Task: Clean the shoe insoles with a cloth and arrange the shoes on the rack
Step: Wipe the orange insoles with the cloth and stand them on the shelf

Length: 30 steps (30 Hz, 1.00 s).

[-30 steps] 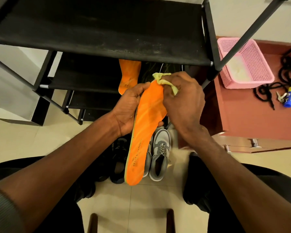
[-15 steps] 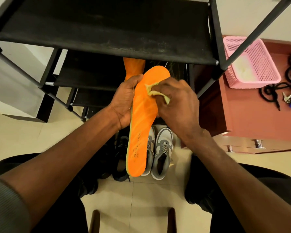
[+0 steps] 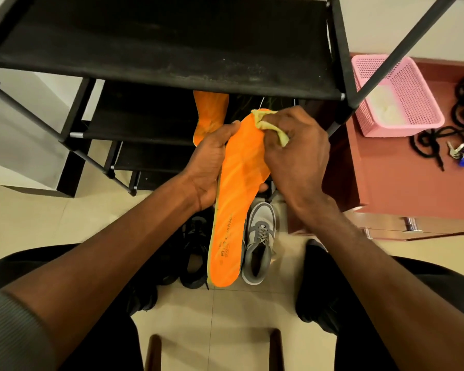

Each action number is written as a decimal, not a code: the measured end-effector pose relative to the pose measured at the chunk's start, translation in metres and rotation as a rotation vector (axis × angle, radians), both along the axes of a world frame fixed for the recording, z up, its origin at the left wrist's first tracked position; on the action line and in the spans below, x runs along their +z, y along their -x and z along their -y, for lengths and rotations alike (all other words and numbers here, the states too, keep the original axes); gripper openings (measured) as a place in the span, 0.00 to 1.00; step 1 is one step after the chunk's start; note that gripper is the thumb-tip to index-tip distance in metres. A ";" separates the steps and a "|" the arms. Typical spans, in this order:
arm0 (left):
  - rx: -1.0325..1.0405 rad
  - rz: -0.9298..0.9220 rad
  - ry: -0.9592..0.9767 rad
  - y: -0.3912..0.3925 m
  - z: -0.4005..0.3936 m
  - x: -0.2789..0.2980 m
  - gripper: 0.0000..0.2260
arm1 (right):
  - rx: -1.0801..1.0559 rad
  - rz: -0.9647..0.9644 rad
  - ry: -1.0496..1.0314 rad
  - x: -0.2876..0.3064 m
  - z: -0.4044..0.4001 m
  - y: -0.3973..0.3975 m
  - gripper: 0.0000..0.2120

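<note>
Both hands met at the centre of the frame over one orange insole (image 3: 239, 188). The left hand (image 3: 209, 167) gripped it along its left edge, thumb lying across the upper face and fingers wrapped behind, one fingertip showing past the right edge. The right hand (image 3: 298, 151) had its fingers curled round a bunched yellow cloth (image 3: 265, 124), pressing it onto the toe end of the insole at centre frame, just below the front edge of the black shoe rack (image 3: 172, 62).

The insole's long axis ran nearly upright in the picture, tilted a little: toe at the top, close to the rack, heel at the bottom centre, nearer the person's lap. With the cloth sitting at the toe, the whole length of the face lay below the right hand, toward the bottom of the frame, so any further stroke would probably run down that axis toward the heel while the left hand steadied the middle. The right hand was the nearer one to the toe, the left to the waist of the insole.

A second orange insole (image 3: 209, 113) leaned on a lower shelf just above the left hand. On the floor, behind the heel of the held insole, stood a grey shoe (image 3: 260, 242) and a black shoe (image 3: 196, 250), neither yet on the rack.
</note>
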<state>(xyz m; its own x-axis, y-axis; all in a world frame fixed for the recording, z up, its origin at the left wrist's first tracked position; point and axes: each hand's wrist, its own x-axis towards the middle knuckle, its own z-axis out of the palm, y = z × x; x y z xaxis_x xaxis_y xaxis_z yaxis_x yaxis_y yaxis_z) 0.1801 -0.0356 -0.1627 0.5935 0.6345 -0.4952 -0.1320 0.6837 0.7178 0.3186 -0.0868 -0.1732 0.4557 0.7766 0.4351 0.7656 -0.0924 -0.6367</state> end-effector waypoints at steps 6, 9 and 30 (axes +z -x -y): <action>-0.022 0.033 0.005 -0.002 -0.002 -0.007 0.21 | 0.029 0.002 -0.015 -0.003 0.003 0.001 0.11; -0.016 0.052 0.027 -0.003 -0.001 -0.006 0.21 | 0.057 -0.050 -0.037 -0.004 -0.001 0.002 0.12; -0.048 0.095 0.142 0.011 -0.011 -0.003 0.18 | 0.345 -0.135 -0.075 -0.011 0.002 0.006 0.10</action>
<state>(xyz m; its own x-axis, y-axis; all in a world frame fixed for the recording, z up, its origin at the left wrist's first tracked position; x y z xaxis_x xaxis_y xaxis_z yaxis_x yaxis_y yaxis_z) 0.1695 -0.0242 -0.1661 0.6700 0.5315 -0.5183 -0.1588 0.7846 0.5993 0.3123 -0.0885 -0.1841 0.2304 0.8625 0.4505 0.6521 0.2067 -0.7294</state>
